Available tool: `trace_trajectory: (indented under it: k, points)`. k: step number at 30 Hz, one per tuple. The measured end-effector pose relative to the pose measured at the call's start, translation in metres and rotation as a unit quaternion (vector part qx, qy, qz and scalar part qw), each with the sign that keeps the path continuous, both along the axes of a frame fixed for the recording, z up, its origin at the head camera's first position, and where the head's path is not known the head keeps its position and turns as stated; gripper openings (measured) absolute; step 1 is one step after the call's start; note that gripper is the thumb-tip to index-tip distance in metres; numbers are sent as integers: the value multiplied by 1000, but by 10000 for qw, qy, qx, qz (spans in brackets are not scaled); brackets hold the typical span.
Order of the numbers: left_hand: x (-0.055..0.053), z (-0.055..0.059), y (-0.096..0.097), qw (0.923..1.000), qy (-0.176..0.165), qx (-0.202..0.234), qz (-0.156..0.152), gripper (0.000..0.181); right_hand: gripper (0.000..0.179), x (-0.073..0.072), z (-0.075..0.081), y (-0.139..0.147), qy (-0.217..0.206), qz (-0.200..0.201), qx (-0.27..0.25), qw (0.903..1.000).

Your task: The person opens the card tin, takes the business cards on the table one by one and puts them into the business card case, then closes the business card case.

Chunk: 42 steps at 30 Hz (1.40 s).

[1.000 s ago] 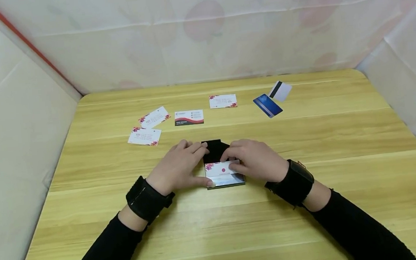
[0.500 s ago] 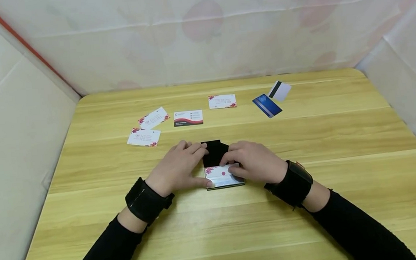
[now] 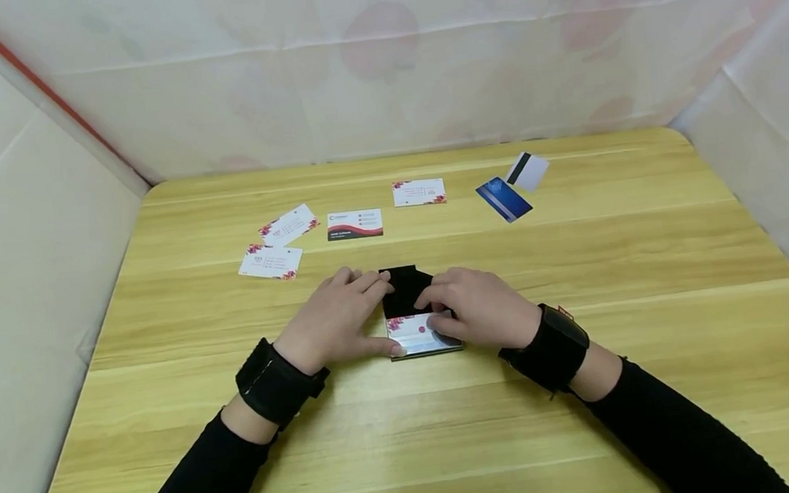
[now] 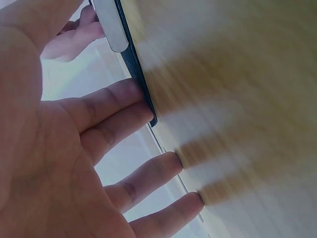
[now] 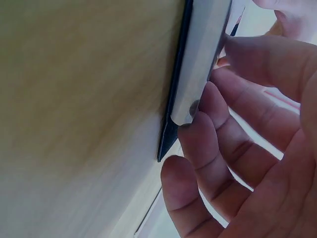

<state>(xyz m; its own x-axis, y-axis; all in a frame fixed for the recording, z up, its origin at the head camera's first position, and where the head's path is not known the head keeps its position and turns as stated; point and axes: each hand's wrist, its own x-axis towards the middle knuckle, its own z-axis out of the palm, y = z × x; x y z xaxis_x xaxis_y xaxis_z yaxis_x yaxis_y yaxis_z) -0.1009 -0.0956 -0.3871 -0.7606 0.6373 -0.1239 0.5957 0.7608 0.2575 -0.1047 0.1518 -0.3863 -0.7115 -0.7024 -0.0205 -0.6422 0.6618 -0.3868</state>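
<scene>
A small card case point(image 3: 426, 345) lies opened on the table, its black flap point(image 3: 402, 297) folded out on the far side. In its silver half sits a white business card point(image 3: 407, 324) with pink flowers. My left hand point(image 3: 340, 314) spans the case's left side, thumb on the near corner and mostly straight fingers at the flap. My right hand point(image 3: 480, 305) has curled fingers at the card's far edge and pinches it against the thumb. Both wrist views show the case's silver body point(image 4: 111, 29) low over the wood; the right fingertips point(image 5: 198, 131) lie along it.
Beyond the hands lie flowered cards point(image 3: 271, 262), a red and black card point(image 3: 354, 225), another flowered card point(image 3: 419, 192), a blue card point(image 3: 504, 199) and a striped white card point(image 3: 527, 171). Pale cloth walls point(image 3: 381, 91) enclose the table's point(image 3: 412, 448) back and sides.
The flowered card has slid a little toward me, deeper into the silver half, with the right fingers following. The left hand stays at the case.
</scene>
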Motion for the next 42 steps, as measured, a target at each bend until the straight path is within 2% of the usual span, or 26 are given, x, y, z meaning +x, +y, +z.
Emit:
trace_trajectory:
  k: [5, 10, 17, 22, 26, 28, 31, 34, 39, 42]
  points:
    - [0, 0, -1, 10000, 24, 28, 5, 93, 16, -5, 1, 4, -42, -339, -7, 9994]
    - [-1, 0, -2, 10000, 57, 34, 30, 93, 22, -21, 5, 20, 181, -939, 311, 9949]
    - [1, -1, -2, 10000, 34, 53, 19, 92, 47, -49, 8, 60, 125, -1774, 942, 9795]
    - [1, -2, -1, 10000, 36, 10, -9, 92, 49, -58, 10, 80, -86, -2144, 1330, 9676]
    - [0, -1, -1, 10000, 66, 37, 1, 92, 54, -58, 12, 83, -120, -2214, 1421, 9647]
    - [1, 0, -1, 10000, 66, 43, 7, 91, 61, -57, 13, 80, -117, -2204, 1419, 9649]
    - [1, 0, -1, 10000, 52, 44, 1, 91, 61, -53, 12, 73, -71, -2089, 1405, 9678]
    - [1, 0, 0, 10000, 28, 32, -23, 92, 51, -47, 11, 66, -20, -1901, 1358, 9723]
    - [0, 0, 0, 10000, -7, -62, -3, 93, 34, -39, 12, 55, -71, -1616, 907, 9826]
    - [0, 0, 0, 10000, -26, -66, -3, 92, 26, -36, 12, 51, -117, -1501, 775, 9856]
